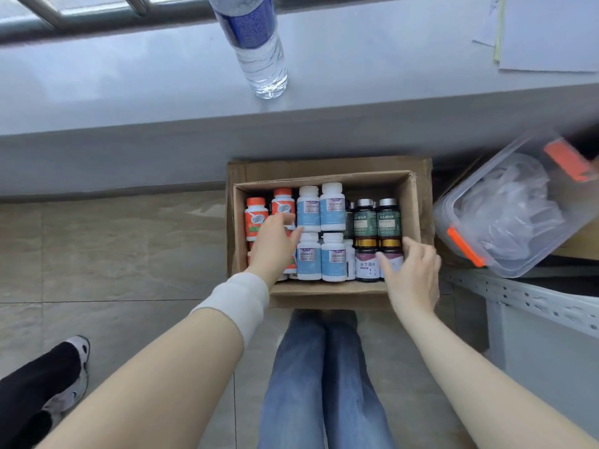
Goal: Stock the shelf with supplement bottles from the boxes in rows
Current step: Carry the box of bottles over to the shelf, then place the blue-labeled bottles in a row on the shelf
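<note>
An open cardboard box [411,202] stands on the floor against a grey ledge. It holds several supplement bottles lying in rows: orange-capped ones [256,218] at the left, white ones with blue labels [332,207] in the middle, dark green ones [389,218] at the right, and gold-capped purple-label ones [366,264] in front of those. My left hand [275,244] reaches into the left side, fingers spread over the orange bottles. My right hand [410,270] hovers at the front right corner, fingers apart, touching a purple-label bottle. Neither hand grips a bottle.
A water bottle [259,53] stands on the grey ledge [129,92] above the box. Papers [547,30] lie at the ledge's far right. A clear plastic bin with orange clips [512,209] sits on a metal shelf frame [534,303] at the right. Another person's leg and shoe [48,384] are at the lower left.
</note>
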